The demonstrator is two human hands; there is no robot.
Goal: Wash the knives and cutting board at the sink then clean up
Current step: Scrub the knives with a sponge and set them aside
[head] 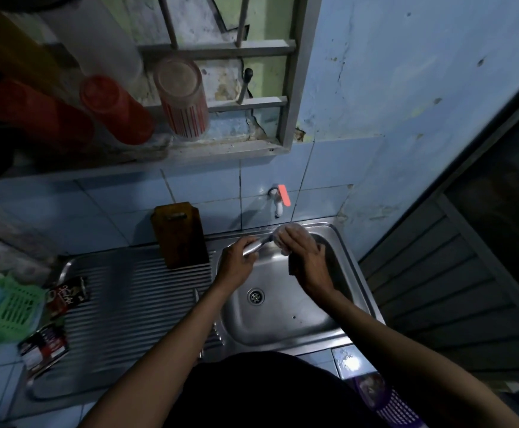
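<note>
- Over at the left edge of the ribbed steel draining board (134,291), a green plastic slotted basket (14,307) and two dark printed sachets (66,296) sit out of the splash zone.
- At the back edge of that draining board, the brown wooden cutting board (181,234) stands upright against the blue tiles, probably propped so it can drain or wait its turn.
- The left hand (236,261) has its fingers clenched round the shiny metal handle of a steel knife (256,245), holding it out over the back left corner of the stainless sink basin (282,307), presumably so drips fall inside.
- The right hand (303,257) is curled over the far end of the knife with a pale, soapy-looking scrubbing pad (289,234), fingers grasping the pad round the blade; the blade itself is hidden.
- Just above them, the white wall tap with its orange lever (279,200) is within easy reach for rinsing; I cannot tell whether water runs.
</note>
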